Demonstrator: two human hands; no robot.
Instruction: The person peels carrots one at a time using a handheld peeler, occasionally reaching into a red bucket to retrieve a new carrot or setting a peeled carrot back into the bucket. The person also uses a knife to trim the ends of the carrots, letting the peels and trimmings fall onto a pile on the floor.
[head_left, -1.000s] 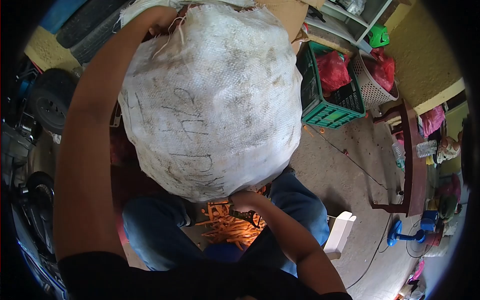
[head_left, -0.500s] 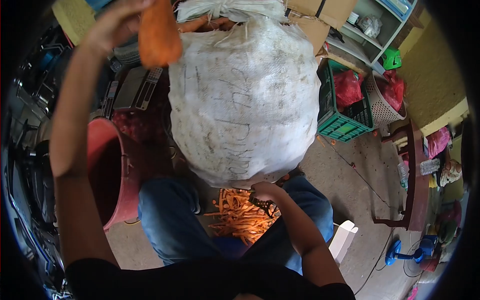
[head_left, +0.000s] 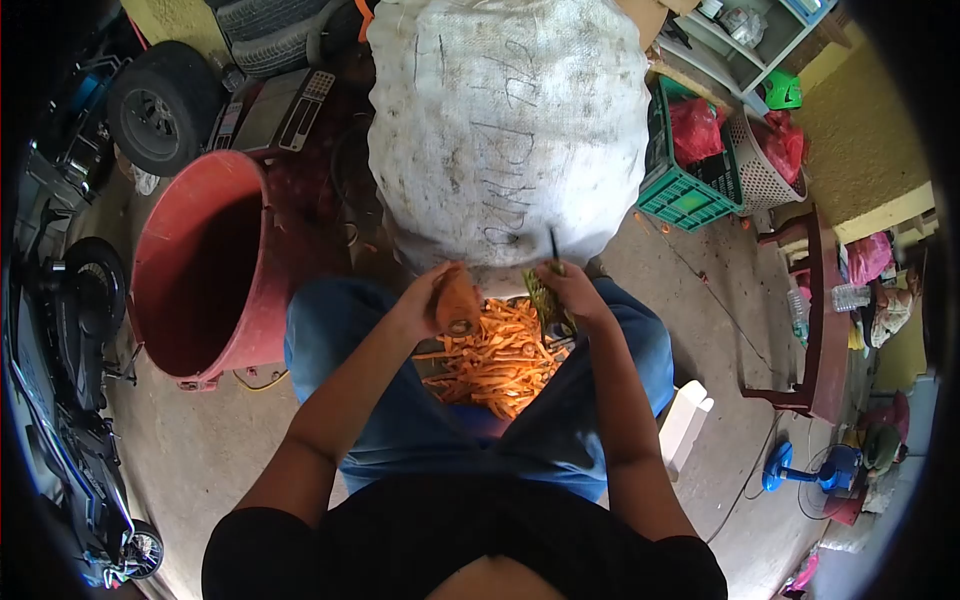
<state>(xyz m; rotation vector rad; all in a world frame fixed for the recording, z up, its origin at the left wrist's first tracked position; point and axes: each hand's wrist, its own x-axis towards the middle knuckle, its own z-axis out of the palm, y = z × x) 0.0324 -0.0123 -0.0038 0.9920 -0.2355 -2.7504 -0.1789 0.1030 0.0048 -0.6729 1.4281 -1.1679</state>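
Observation:
My left hand (head_left: 424, 305) is closed round an orange carrot (head_left: 458, 302), its cut end facing me, above the peelings. Opposite it, my right hand (head_left: 572, 290) grips a peeling knife (head_left: 541, 299), whose broad part looks yellow-green and speckled. A thin dark end of it sticks up past the fingers, and the rest is partly covered. Between my knees lies a heap of carrot peelings (head_left: 500, 365) in long strips. Just beyond both hands stands a bulging white woven sack (head_left: 500, 130) with handwriting on it.
On the left is a large red tub (head_left: 262, 320), with a weighing scale (head_left: 285, 115) and tyres (head_left: 160, 110) behind. Right of the sack sit a green crate (head_left: 690, 205) and a white basket (head_left: 770, 185). A blue fan (head_left: 800, 472) and motorcycle (head_left: 80, 400) flank me.
My left hand has come down from beside the sack's top with the carrot to above the peelings. The right hand has lifted slightly with the peeling knife. My view has tilted down.

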